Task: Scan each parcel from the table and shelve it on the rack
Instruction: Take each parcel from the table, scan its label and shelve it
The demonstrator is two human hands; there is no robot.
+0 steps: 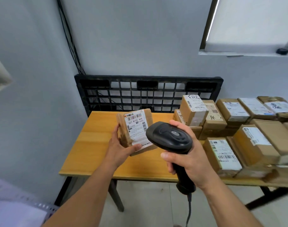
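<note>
My left hand (120, 149) grips a small brown cardboard parcel (135, 130) from below and the left, tilted so its white barcode label faces me. My right hand (187, 154) is closed around the handle of a black corded barcode scanner (170, 136), whose head sits just right of the parcel and points at the label. Both are held above the left part of the wooden table (94, 145). Several more labelled cardboard parcels (225, 149) lie stacked on the table's right half.
A black plastic pallet (148, 92) leans upright against the wall behind the table. Cables run down the corner of the wall. A perforated metal rack edge (41, 207) shows at the lower left. A window sill is at the upper right.
</note>
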